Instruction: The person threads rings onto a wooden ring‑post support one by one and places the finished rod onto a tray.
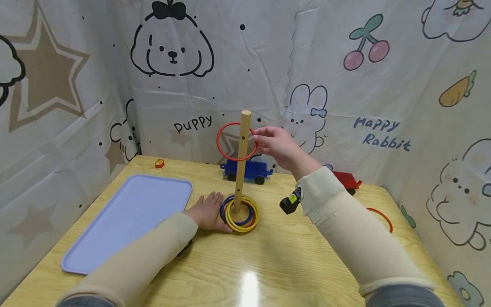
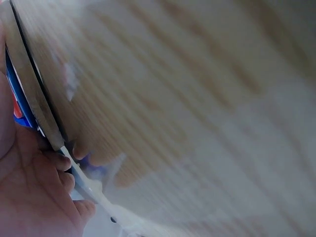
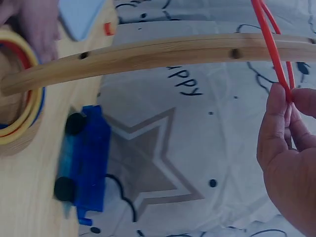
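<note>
A wooden post [image 1: 240, 175] stands upright on the table. My right hand [image 1: 279, 147] pinches the right side of a red ring [image 1: 218, 143], which hangs tilted around the post's upper part. In the right wrist view, thumb and fingers meet on that ring [image 3: 274, 54], with one side before the post and the other behind. Yellow, blue and red rings [image 1: 253, 221] lie stacked loosely around the post's foot. Beside them, my left hand [image 1: 207, 212] rests with extended fingers, its thumb near the yellow ring. The left wrist view shows part of the palm [image 2: 37, 192] close to the tabletop.
A lavender tray [image 1: 126, 217] lies at the left. Behind the post stands a blue toy wagon [image 1: 251, 169]; a red one [image 1: 346, 181] is partly hidden by my right arm. Another red ring [image 1: 385, 216] is at the right. A small orange object [image 1: 159, 163] sits at the back left.
</note>
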